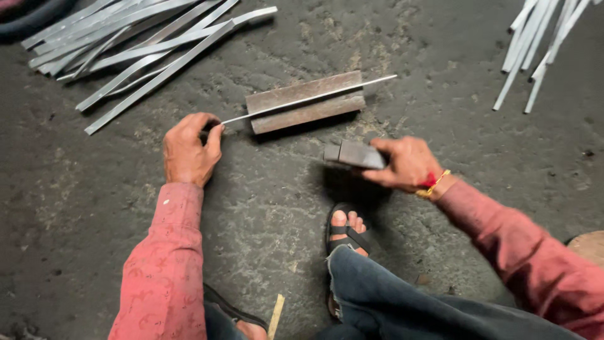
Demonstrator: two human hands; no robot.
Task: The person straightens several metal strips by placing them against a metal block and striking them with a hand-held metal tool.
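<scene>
Looks like a metal workshop: cut metal strips [126, 44] are piled upper left on a grimy concrete floor [75, 201].

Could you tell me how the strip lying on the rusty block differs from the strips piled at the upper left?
The single strip lies alone across the rusty block, pinched at one end by the left hand; the piled strips lie loose on the floor, crossing each other, untouched. The single strip shows its thin edge; the piled strips show flat faces. Both are pale grey metal.
</scene>
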